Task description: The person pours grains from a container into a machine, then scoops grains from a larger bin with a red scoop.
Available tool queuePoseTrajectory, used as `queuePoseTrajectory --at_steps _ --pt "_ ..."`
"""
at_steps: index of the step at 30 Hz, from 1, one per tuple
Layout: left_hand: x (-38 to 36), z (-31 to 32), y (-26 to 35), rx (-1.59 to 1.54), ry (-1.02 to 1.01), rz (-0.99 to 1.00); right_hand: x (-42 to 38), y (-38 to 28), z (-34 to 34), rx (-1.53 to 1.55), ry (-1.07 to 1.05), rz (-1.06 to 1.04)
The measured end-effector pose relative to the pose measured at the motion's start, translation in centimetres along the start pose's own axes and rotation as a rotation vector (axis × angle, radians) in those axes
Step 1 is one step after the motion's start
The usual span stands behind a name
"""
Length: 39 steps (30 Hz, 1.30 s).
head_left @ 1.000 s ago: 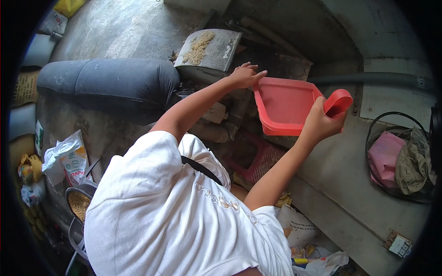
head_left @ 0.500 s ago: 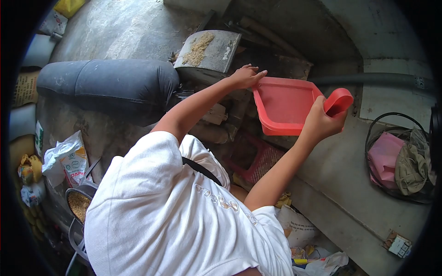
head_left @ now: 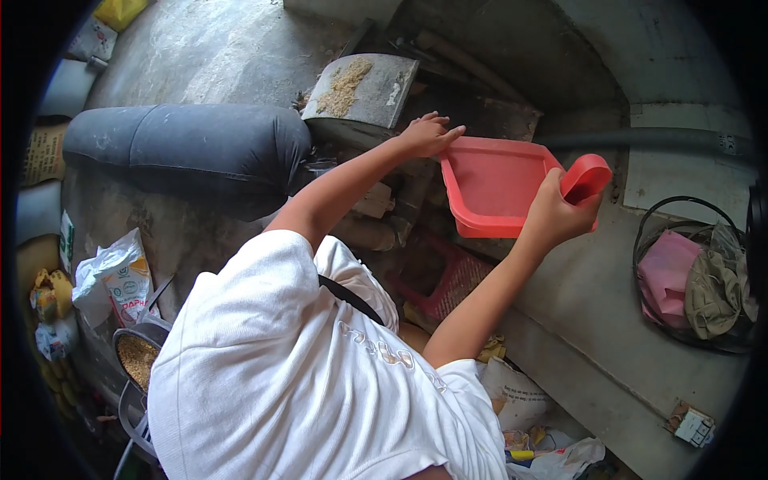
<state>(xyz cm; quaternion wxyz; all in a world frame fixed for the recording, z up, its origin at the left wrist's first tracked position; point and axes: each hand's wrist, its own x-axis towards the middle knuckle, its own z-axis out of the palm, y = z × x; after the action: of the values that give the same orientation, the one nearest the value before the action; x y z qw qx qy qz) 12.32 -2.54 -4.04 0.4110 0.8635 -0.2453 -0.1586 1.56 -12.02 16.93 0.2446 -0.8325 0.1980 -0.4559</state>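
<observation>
Right of the frame's centre, the right hand (head_left: 566, 204) is gripping the handle (head_left: 586, 174) of a red scoop (head_left: 498, 182), while the left hand (head_left: 430, 135) is touching the scoop's upper-left corner with fingers stretched out; a grey ledge (head_left: 588, 280) is running between the scoop and a pink bag (head_left: 667, 274) near the right edge

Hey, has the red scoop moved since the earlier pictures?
No, not noticeably: judged by the dark pipe, the red scoop is in practically the same place.
</observation>
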Motion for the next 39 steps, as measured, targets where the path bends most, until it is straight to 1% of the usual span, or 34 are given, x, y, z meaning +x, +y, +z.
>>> queuePoseTrajectory --at_steps 3,6,8,9,11,12,14,15,16,17,18,20,22,24,26,27,28,29,31,32,33,34,35,36,37,38,39 --pt "-0.3 -0.6 0.0 0.035 0.060 -0.007 -0.1 0.2 0.0 0.000 0.003 -0.009" --pt "-0.3 -0.9 0.0 0.060 0.111 -0.062 -0.1 0.5 -0.1 0.007 0.008 -0.014" --pt "0.4 -0.8 -0.6 -0.104 0.229 -0.081 -0.1 0.5 -0.2 0.008 0.014 -0.015" --pt "0.6 -1.0 -0.7 -0.104 0.228 -0.079 -0.2 0.4 -0.3 -0.006 0.019 -0.009" --pt "0.4 -2.1 -0.8 -0.483 0.288 -0.179 -0.3 0.3 -0.4 -0.019 0.024 -0.004" --pt "-0.1 -2.7 -0.7 -0.483 0.290 -0.177 -0.3 0.4 -0.4 -0.018 0.025 -0.013" --pt "-1.8 -3.7 -0.8 -0.668 0.442 -0.301 -0.5 0.6 -0.5 -0.015 0.026 -0.021" --pt "-2.5 -3.6 -1.5 -0.755 0.522 -0.283 -0.5 0.8 -0.6 -0.055 0.028 -0.061" --pt "-3.3 -3.7 -2.3 -0.753 0.527 -0.282 -0.6 0.9 -0.6 -0.092 0.030 -0.101" --pt "-5.0 -4.1 -1.9 -0.872 0.499 -0.301 -1.0 0.9 -0.6 -0.087 0.031 -0.101" --pt "-6.8 -4.4 -1.8 -0.989 0.470 -0.317 -1.5 0.8 -0.8 -0.020 0.036 -0.101" --pt "-10.1 -4.6 -2.9 -1.004 0.409 -0.391 -2.5 0.9 -1.1 0.063 0.039 -0.104" --pt "-13.6 -4.8 -3.5 -1.015 0.436 -0.473 -3.9 1.1 -1.8 0.096 0.073 -0.008" --pt "-16.6 -4.8 -4.2 -0.948 0.466 -0.514 -4.9 0.5 -2.4 0.140 0.083 -0.021" --pt "-19.2 -4.1 -5.9 -0.830 0.478 -0.498 -5.9 -0.3 -2.9 0.204 0.087 -0.029" --pt "-20.4 -4.2 -5.8 -0.724 0.517 -0.409 -6.4 -0.5 -3.2 0.203 0.084 -0.061" --pt "-21.4 -4.4 -5.6 -0.639 0.521 -0.416 -6.8 -0.8 -3.4 0.202 0.081 -0.093" --pt "-22.3 -4.7 -5.2 -0.525 0.530 -0.361 -7.2 -1.7 -3.6 0.236 0.072 -0.092" --pt "-23.8 -5.4 -4.0 -0.352 0.541 -0.259 -7.8 -3.7 -4.4 0.276 0.094 0.153" --pt "-24.5 -6.1 -3.1 -0.291 0.551 -0.208 -8.1 -3.9 -4.5 0.319 0.071 0.148" --pt "-25.2 -6.8 -1.9 -0.316 0.539 -0.238 -8.4 -4.1 -4.5 0.302 0.087 0.118" --pt "-25.8 -7.2 -1.5 -0.199 0.568 -0.137 -8.6 -4.3 -4.4 0.287 0.101 0.089" --pt "-26.5 -7.6 -0.8 -0.145 0.596 -0.125 -8.9 -4.8 -4.2 0.346 0.099 0.115" --pt "-27.2 -7.9 0.3 -0.094 0.622 -0.119 -9.2 -4.7 -4.2 0.372 0.057 0.079" --pt "-27.6 -8.2 2.0 -0.077 0.672 -0.150 -9.3 -4.9 -4.3 0.449 0.001 0.080" --pt "-28.9 -8.3 4.5 -0.028 0.827 -0.151 -9.5 -5.2 -4.5 0.559 -0.093 0.079" --pt "-29.4 -8.5 6.7 0.012 0.922 -0.115 -9.7 -5.3 -4.7 0.590 -0.125 0.084"
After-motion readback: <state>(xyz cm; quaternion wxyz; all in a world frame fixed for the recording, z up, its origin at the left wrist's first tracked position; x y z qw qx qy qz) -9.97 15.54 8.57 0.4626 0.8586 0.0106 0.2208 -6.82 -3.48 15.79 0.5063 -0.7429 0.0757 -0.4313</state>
